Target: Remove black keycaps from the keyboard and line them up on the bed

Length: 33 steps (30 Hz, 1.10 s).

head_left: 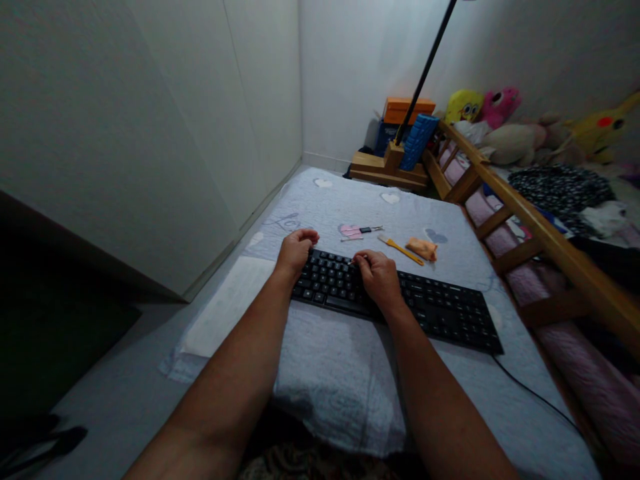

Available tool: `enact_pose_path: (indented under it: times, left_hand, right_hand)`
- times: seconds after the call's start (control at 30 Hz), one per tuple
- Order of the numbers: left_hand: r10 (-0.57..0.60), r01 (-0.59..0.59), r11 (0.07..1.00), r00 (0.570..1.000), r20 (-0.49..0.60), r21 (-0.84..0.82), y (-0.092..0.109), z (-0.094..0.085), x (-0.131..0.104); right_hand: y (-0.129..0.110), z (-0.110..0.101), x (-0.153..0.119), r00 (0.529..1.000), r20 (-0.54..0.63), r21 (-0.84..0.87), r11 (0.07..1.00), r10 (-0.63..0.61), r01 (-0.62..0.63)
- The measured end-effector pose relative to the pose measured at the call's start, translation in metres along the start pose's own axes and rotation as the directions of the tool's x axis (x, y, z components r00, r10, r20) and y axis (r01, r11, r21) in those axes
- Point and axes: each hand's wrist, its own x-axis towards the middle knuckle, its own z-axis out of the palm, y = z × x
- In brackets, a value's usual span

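Observation:
A black keyboard (445, 310) lies slantwise across the cloth-covered surface, its cable trailing off to the right. My left hand (296, 252) is closed at the keyboard's upper left corner, with its fingers curled over the edge. Above the middle keys, my right hand (379, 275) is closed in a pinch; a tiny pale bit shows at its fingertips, too small to name. Beyond the keyboard lie a small black-handled tool with metal prongs (371, 229), a thin white stick (351, 239), a yellow-handled brush (404, 250) and a crumpled orange cloth (423, 249).
A pale flat sheet (225, 303) lies left of the keyboard on the bluish cloth (330, 373). Light cabinet panels (165, 133) rise along the left. A wooden bed rail (540, 213) runs along the right, and a wooden stand (373, 167) with a black pole stands behind.

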Motion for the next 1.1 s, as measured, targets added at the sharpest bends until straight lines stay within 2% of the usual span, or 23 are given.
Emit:
enact_pose_path:
  times: [1.1]
  left_hand:
    - [0.018,-0.018,1.000,1.000,0.010,0.024,0.0001,0.0012,-0.0013]
  right_hand:
    - [0.0078,0.0009,0.0017,1.000,-0.009,-0.016,1.000,0.006,-0.006]
